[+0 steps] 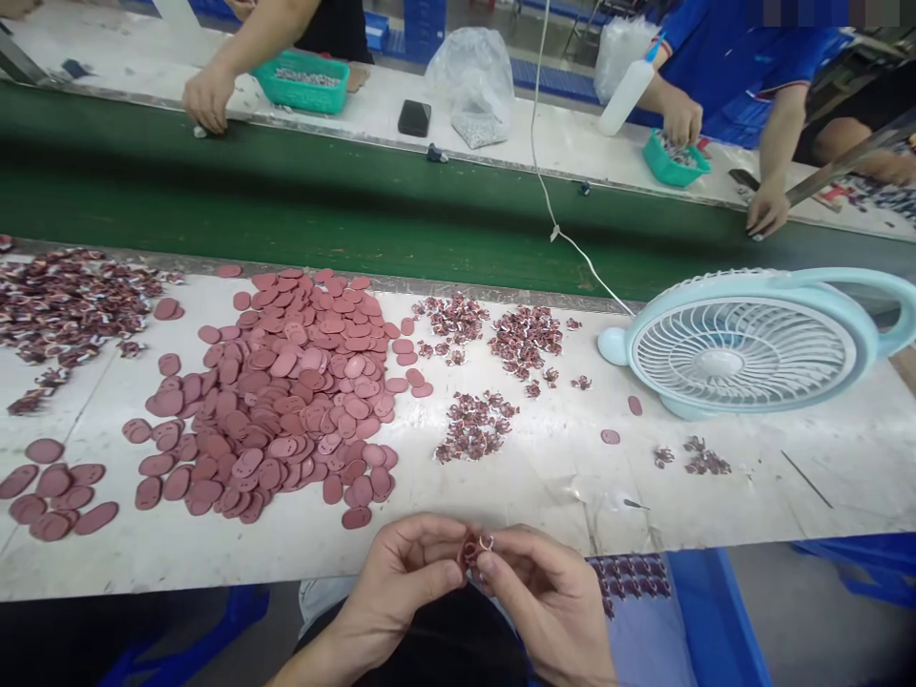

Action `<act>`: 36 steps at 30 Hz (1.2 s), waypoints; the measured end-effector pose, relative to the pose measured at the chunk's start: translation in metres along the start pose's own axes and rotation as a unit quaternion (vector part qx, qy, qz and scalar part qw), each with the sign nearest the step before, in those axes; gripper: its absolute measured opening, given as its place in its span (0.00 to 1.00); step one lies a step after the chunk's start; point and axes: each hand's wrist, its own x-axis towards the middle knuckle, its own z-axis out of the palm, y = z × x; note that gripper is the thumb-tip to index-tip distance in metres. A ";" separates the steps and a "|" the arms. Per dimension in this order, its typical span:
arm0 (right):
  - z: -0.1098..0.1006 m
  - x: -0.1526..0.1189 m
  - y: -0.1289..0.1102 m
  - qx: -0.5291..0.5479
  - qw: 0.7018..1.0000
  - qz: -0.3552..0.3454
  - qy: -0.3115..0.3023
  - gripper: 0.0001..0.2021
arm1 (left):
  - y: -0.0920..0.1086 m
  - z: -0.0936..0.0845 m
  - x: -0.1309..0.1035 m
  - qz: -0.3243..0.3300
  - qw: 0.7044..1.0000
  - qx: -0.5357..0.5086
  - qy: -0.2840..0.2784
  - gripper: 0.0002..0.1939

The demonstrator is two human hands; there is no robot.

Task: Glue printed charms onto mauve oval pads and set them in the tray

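Note:
My left hand [401, 582] and my right hand [548, 592] meet at the table's front edge, fingertips pinched together. Between them is a small dark-red curled piece [468, 553] with a whitish rim showing on the right side; the fingers hide much of it. Ahead of my hands lie small heaps of similar dark-red and white pieces [476, 426]. A large pile of flat, oval, reddish-pink discs [286, 391] spreads to the left. Below my right hand's side, rows of dark-red pieces [634, 577] lie in a blue bin [726, 620].
A light-blue fan [744, 348] stands at the right, its white cord [544, 181] crossing the green conveyor belt [322, 229]. A thin rod [806, 479] lies on the white table [530, 515]. Across the belt, two people work by green baskets [304, 91]. More curled pieces [72, 301] are heaped far left.

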 end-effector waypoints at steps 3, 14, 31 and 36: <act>0.000 0.000 -0.003 -0.016 1.000 -0.016 -0.009 0.06 | 0.001 0.001 -0.001 -0.004 1.000 0.015 0.017 0.08; 0.004 0.002 -0.008 0.058 0.998 -0.010 -0.028 0.04 | 0.000 0.004 -0.003 0.046 0.994 0.096 0.035 0.05; -0.024 0.000 0.023 0.288 0.955 0.039 0.061 0.08 | 0.028 -0.019 0.000 0.183 0.884 0.429 0.036 0.09; -0.082 -0.028 0.055 0.264 0.932 0.114 0.222 0.12 | 0.081 -0.054 0.014 0.239 0.627 0.728 0.142 0.12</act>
